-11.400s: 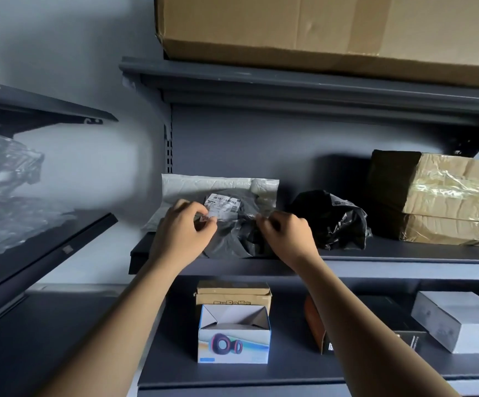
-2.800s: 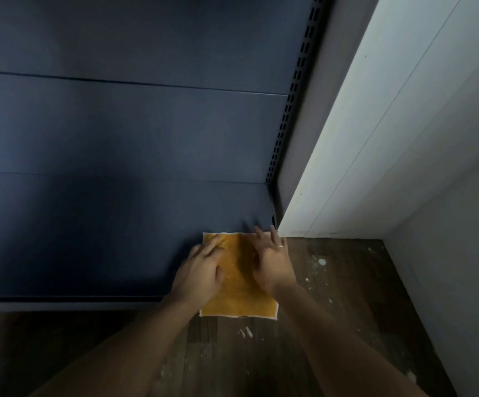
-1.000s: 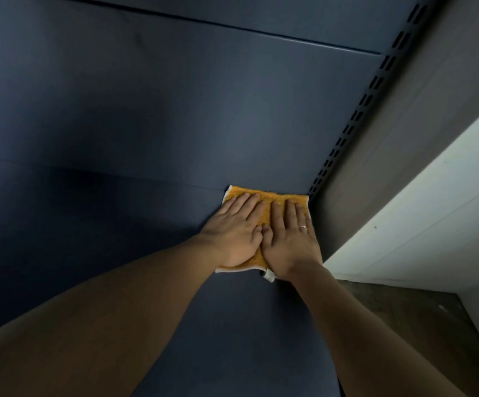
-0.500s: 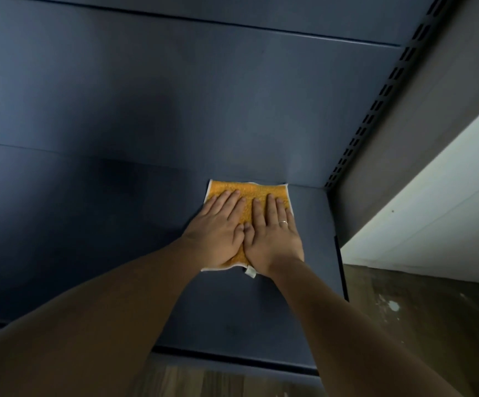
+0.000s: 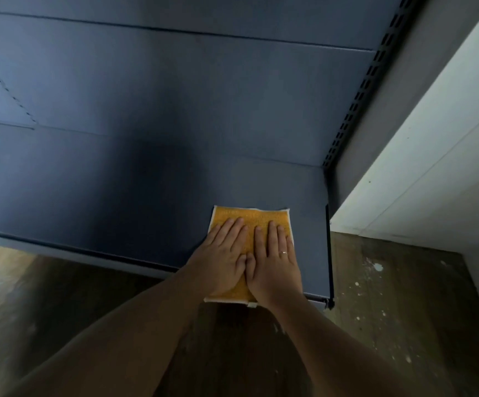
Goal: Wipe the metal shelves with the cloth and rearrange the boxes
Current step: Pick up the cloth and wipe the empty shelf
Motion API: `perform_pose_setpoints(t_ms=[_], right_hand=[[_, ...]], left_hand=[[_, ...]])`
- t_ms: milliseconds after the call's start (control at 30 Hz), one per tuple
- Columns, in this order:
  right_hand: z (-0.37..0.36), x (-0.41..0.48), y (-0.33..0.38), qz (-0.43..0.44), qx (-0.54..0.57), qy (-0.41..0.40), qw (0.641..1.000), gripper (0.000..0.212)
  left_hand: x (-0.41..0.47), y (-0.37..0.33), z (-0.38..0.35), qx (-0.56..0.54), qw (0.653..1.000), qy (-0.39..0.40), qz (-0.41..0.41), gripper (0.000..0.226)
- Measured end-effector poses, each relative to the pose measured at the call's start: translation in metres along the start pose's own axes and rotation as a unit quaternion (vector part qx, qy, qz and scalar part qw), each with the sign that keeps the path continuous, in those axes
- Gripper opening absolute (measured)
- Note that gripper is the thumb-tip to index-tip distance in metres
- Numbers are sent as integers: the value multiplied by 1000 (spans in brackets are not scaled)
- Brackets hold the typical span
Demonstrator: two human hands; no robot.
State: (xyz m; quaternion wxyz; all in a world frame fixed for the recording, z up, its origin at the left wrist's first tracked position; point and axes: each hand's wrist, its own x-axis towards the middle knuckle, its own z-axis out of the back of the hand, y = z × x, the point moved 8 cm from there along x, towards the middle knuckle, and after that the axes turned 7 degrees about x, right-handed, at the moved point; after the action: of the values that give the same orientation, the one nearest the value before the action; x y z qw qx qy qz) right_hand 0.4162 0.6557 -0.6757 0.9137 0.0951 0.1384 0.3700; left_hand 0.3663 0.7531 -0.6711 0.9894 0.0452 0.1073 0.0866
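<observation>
View from above, bottom shelf. My left hand [image 5: 221, 259] and my right hand [image 5: 275, 262] lie flat, side by side, on the orange cloth [image 5: 251, 217], with fingers straight and close together, palms pressing down and thumbs touching. Neither hand curls round anything. A ring [image 5: 283, 252] shows on one finger of my right hand.

The cloth is spread square on the dark blue metal shelf [image 5: 118, 196], near its right end. Its near edge reaches just past the shelf's front lip, and a small white tag [image 5: 252, 304] shows at its near corner.

A slotted upright [image 5: 356, 104] runs up the shelf's right side, with a white wall [image 5: 433, 167] beside it. Below lies a dark wooden floor [image 5: 390, 310], flecked with pale spots.
</observation>
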Motion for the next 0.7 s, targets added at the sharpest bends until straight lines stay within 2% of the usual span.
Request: perform_pose_setpoints(t_ms=[233, 367, 433, 700], right_hand=[[-5, -3, 0, -26, -24, 2, 999, 71], [-7, -4, 5, -52, -48, 8, 997, 74], [-6, 0, 13, -67, -52, 13, 996, 74], [-33, 35, 120, -82, -32, 27, 996, 81]], left_hand=[[-4, -2, 0, -34, 999, 28, 2, 62], [-6, 0, -1, -36, 999, -7, -22, 65], [-6, 9, -3, -42, 998, -17, -40, 73], [-32, 117, -26, -36, 998, -11, -47, 83]])
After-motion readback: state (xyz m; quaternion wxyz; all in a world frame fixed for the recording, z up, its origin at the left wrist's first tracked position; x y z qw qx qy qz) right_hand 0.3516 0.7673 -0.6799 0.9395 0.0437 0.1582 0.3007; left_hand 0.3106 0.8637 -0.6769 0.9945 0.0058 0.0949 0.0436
